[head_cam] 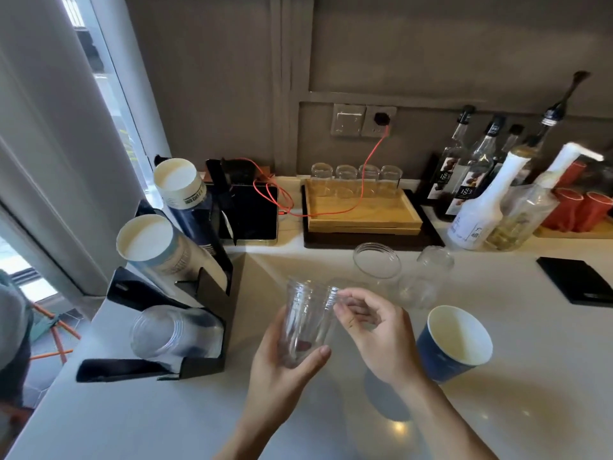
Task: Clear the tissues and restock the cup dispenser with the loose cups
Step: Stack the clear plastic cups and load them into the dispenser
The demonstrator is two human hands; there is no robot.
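Note:
My left hand [282, 370] grips a small stack of clear plastic cups [306, 318] above the white counter. My right hand [374, 330] pinches the rim of that stack from the right. The black cup dispenser [205, 293] stands at the left, with two rows of paper cups [149, 240] and a lower row of clear cups [166, 333]. Loose on the counter are a clear cup [376, 260], another clear cup lying on its side [428, 273] and a blue paper cup [454, 343]. No tissues are in view.
A wooden tray [361, 210] with several glasses sits at the back, crossed by a red cable. Syrup bottles [477, 180] and red cups [583, 207] stand at the back right. A black pad [577, 280] lies at the right, a tablet [252, 210] behind the dispenser.

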